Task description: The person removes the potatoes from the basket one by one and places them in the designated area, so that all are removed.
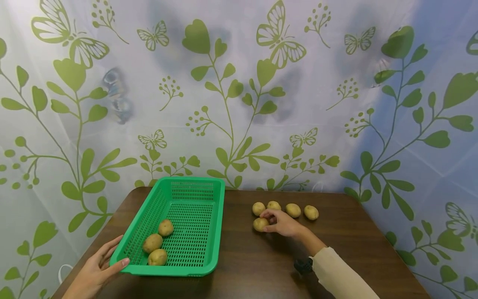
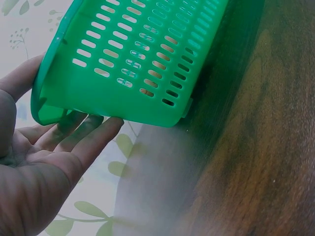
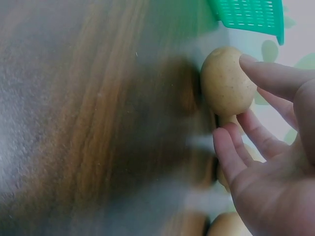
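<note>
The left hand (image 1: 98, 265) grips the near left corner of a green plastic basket (image 1: 168, 270), thumb over the rim, fingers against the outside wall. To the right of the left hand, three potatoes (image 1: 152, 243) lie close together on the basket's slotted floor, toward its near end. Right of the basket, the right hand (image 1: 285, 224), in a cream sleeve (image 1: 340, 270), holds a single potato (image 1: 260, 224) between thumb and fingertips; its skin is smooth, pale brown and finely speckled, its form a plump oval. Just beyond the right hand, four more potatoes (image 1: 293, 210) sit in a loose row on the dark, wood-grained counter (image 1: 239, 257). Farther off than both hands hangs a pale, creased curtain (image 1: 239, 124) printed with green leaves and butterflies.
</note>
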`<state>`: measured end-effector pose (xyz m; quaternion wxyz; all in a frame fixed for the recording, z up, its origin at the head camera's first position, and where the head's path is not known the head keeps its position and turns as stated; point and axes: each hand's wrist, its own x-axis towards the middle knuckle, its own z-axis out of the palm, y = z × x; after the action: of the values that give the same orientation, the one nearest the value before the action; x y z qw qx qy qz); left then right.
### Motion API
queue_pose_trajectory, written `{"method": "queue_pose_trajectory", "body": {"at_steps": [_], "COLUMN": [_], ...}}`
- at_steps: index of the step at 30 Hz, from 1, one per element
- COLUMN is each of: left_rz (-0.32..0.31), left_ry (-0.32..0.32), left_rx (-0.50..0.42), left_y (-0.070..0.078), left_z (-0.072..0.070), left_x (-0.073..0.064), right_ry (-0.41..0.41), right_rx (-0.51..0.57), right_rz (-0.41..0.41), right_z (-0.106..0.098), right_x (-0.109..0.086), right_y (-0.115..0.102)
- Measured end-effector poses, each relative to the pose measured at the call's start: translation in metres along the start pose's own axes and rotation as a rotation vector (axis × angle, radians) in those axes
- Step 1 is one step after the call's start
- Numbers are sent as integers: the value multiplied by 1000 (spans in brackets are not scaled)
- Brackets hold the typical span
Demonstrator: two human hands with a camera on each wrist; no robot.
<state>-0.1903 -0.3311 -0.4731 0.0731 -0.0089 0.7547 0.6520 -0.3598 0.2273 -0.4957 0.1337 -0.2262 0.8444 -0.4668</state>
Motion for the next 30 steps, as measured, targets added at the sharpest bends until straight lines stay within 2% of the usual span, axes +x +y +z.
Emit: {"method": "queue_pose_trajectory", "body": {"at_steps": [14, 23, 30], "left_rz": [1, -8, -2], "left_ry": [-4, -18, -5], "left_rx": [-10, 2, -14], "left_y": [0, 1, 1], "left_z": [0, -1, 0], "left_x": [0, -2, -1], "right_ry": [-12, -48, -77], "right_rx": [-31, -98, -178], "right_rz": [-50, -149, -131], "right_z": [-10, -13, -18], "right_x": [0, 8, 17], "right_y": [-15, -32, -46]}}
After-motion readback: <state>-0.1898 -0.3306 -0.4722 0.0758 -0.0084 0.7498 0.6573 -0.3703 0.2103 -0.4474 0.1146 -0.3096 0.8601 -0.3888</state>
